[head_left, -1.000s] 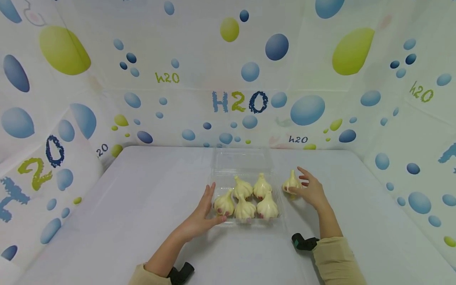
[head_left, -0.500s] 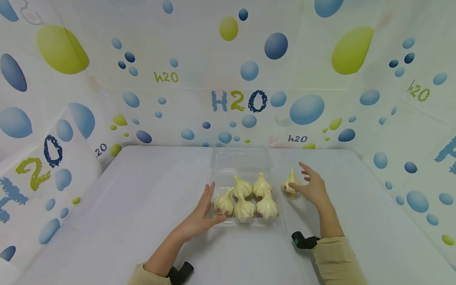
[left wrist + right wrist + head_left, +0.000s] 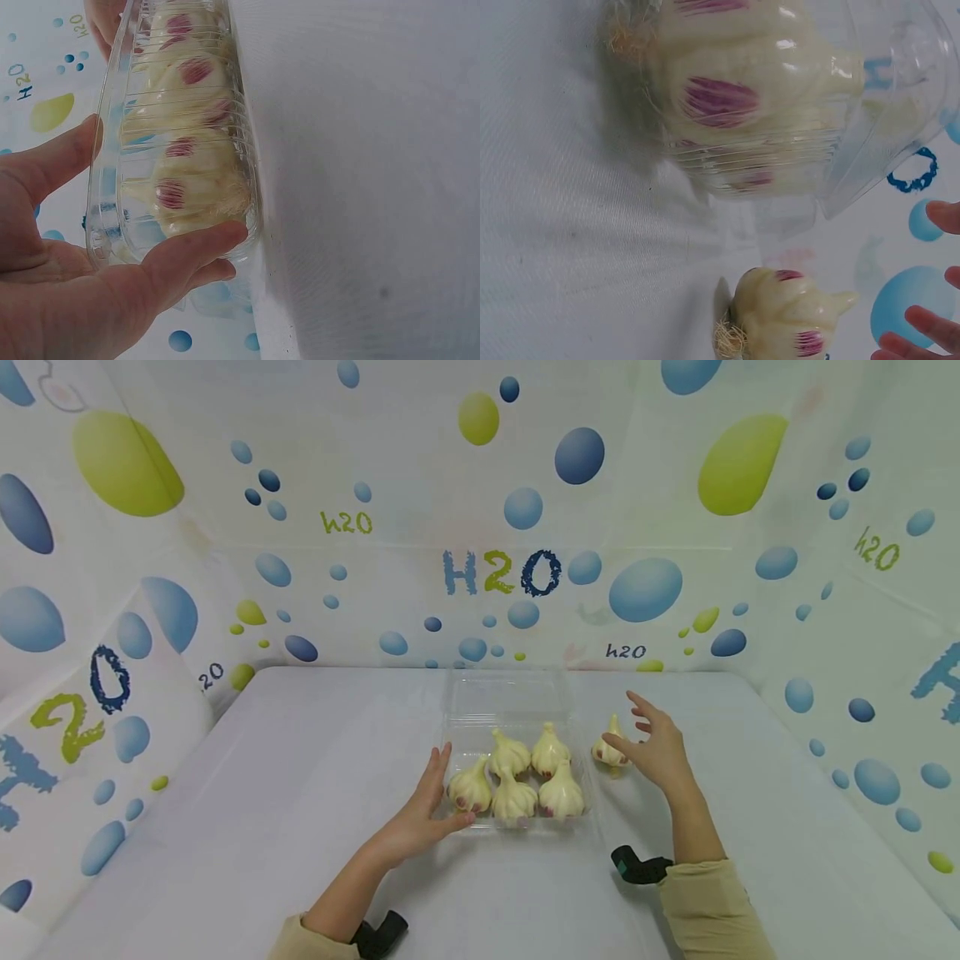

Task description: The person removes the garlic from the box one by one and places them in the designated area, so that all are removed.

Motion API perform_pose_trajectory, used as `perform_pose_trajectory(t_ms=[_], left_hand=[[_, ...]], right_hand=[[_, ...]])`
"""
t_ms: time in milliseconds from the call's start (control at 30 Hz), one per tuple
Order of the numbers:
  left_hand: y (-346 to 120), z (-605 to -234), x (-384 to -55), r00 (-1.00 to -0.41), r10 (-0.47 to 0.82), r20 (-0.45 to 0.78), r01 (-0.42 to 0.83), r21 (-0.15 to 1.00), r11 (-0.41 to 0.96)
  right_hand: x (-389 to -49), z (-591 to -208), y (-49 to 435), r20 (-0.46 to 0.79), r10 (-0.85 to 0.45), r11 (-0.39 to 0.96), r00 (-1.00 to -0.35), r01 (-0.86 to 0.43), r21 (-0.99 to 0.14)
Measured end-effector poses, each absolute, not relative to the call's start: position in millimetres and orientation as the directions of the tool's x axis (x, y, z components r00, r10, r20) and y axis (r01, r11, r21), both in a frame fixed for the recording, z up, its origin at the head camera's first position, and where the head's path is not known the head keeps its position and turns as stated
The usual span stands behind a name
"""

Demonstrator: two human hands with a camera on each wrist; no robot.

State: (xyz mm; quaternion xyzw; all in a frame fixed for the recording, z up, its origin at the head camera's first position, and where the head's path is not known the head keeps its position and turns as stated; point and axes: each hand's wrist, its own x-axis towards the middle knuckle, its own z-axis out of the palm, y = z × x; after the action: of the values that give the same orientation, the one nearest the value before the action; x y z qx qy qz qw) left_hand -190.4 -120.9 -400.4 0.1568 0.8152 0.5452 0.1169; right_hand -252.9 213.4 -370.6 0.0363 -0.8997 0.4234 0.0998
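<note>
A clear plastic clamshell box [image 3: 468, 742] holds several garlic bulbs [image 3: 514, 797], cream with purple marks. My left hand [image 3: 420, 822] rests against its left front corner, fingers and thumb spread and fairly straight; the left wrist view shows fingertips touching the clear wall [image 3: 109, 187]. One loose garlic bulb [image 3: 611, 756] stands on the table right of the box, its stem up. Beside it is my right hand [image 3: 660, 752], fingers apart and holding nothing; its thumb overlaps the bulb in the head view. The right wrist view has this bulb [image 3: 784, 315] apart from the visible fingertips [image 3: 934, 326].
The box's transparent lid [image 3: 508, 695] lies folded back toward the rear wall. A white cloth covers the table [image 3: 337, 735]. Black wrist-camera mounts [image 3: 637, 866] sit below both forearms. Printed sheeting [image 3: 420, 468] with drops and lettering encloses the back and sides.
My right hand has risen slightly and drawn back from the loose garlic bulb, its fingers spreading away. The left hand, box and bulbs keep their places; the head view shifts slightly.
</note>
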Motion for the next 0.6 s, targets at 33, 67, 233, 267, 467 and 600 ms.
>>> perform_pose_trajectory(t_ms=[33,67,233,267,467,600], left_hand=[[-121,-400,-190,-0.924,0.382,-0.020,0.127,0.926,0.356],[-121,-400,-190,-0.924,0.381,-0.020,0.127,0.925,0.357],[-121,-400,-190,-0.927,0.374,-0.020,0.125,0.924,0.361],[-120,-399,-190,-0.928,0.372,-0.021,0.126,0.923,0.364],[-120,-399,-191,-0.930,0.366,-0.023,0.125,0.919,0.374],[-119,-399,-191,-0.931,0.365,-0.024,0.123,0.919,0.374]], right_hand=[[-253,-370,212,0.216,0.019,0.635,-0.976,-0.155,-0.757],[-253,-370,212,0.219,0.021,0.632,-0.975,-0.157,-0.759],[-253,-368,208,0.224,0.021,0.614,-0.974,-0.165,-0.772],[-252,-367,207,0.221,0.020,0.610,-0.975,-0.163,-0.776],[-249,-362,199,0.215,0.009,0.602,-0.977,-0.166,-0.781],[-248,-361,195,0.217,0.001,0.605,-0.976,-0.173,-0.777]])
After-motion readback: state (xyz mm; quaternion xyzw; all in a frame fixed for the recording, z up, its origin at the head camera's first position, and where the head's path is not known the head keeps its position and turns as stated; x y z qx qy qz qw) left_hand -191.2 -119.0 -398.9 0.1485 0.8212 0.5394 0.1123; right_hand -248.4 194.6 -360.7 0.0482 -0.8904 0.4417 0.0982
